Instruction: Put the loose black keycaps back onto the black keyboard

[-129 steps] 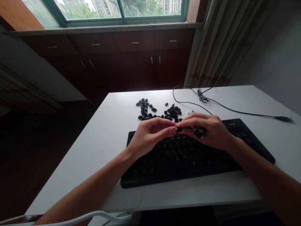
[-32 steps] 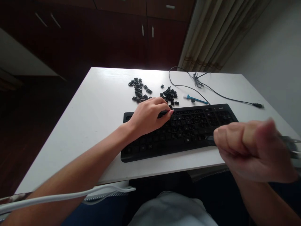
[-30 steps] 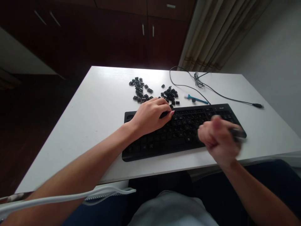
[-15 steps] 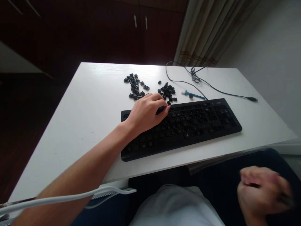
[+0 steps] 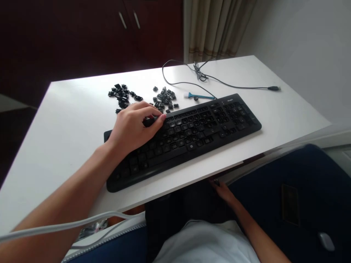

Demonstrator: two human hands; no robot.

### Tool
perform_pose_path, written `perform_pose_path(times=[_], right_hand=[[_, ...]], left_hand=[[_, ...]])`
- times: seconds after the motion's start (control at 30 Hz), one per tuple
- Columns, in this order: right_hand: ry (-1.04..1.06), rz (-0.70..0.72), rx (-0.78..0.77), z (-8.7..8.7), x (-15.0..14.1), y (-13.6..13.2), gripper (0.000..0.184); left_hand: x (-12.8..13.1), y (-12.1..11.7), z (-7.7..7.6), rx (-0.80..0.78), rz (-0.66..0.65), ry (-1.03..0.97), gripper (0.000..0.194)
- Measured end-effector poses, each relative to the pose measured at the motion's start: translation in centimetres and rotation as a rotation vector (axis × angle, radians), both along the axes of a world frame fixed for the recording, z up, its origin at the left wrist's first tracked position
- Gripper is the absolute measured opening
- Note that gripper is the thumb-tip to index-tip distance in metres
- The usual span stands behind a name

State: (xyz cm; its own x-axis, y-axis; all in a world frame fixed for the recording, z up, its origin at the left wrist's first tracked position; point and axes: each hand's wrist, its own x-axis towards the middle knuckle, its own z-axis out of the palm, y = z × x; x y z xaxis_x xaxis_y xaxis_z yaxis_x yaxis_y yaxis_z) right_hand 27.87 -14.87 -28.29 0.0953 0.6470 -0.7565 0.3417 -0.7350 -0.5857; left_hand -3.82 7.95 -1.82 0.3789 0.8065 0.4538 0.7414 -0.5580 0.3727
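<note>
Left hand [image 5: 131, 126] fingers curl loosely, pinching a small dark part, on the upper-left rows of the black keyboard [image 5: 197, 128] lying on the white table [image 5: 68, 120], loose keycaps [image 5: 123, 95] just beyond, while the right hand [image 5: 223, 190] reaches under the table edge, grip not discernible.

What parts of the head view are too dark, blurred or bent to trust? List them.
Head view: the cabinets are nearly black; the right hand under the table sits in deep shadow, grip unreadable; the chair edge is smeared; the table edges bow from the wide lens; the left hand on the keyboard is sharp.
</note>
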Motion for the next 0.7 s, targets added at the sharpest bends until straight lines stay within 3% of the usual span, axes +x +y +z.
perform_pose_path(times=[0.13, 0.3, 0.47, 0.6, 0.7], right_hand=[[-0.084, -0.05, 0.013, 0.5, 2.5, -1.5, 0.035], [-0.223, -0.179, 0.102, 2.3, 6.9, -6.2, 0.049], [-0.191, -0.262, 0.151, 2.9, 7.5, -8.9, 0.049], [-0.114, -0.29, 0.237, 4.6, 6.4, -8.7, 0.048], [-0.039, -0.296, 0.29, 7.9, 5.3, -8.5, 0.049]], left_hand=[[-0.1, -0.1, 0.0, 0.005, -0.012, 0.005, 0.021], [-0.2, -0.2, 0.1, -0.005, 0.033, 0.051, 0.022], [0.6, -1.5, 1.7, -0.039, 0.054, 0.098, 0.022], [2.0, -4.8, 3.1, 0.016, -0.124, 0.111, 0.026], [3.1, -7.4, 3.2, -0.035, -0.337, 0.165, 0.044]])
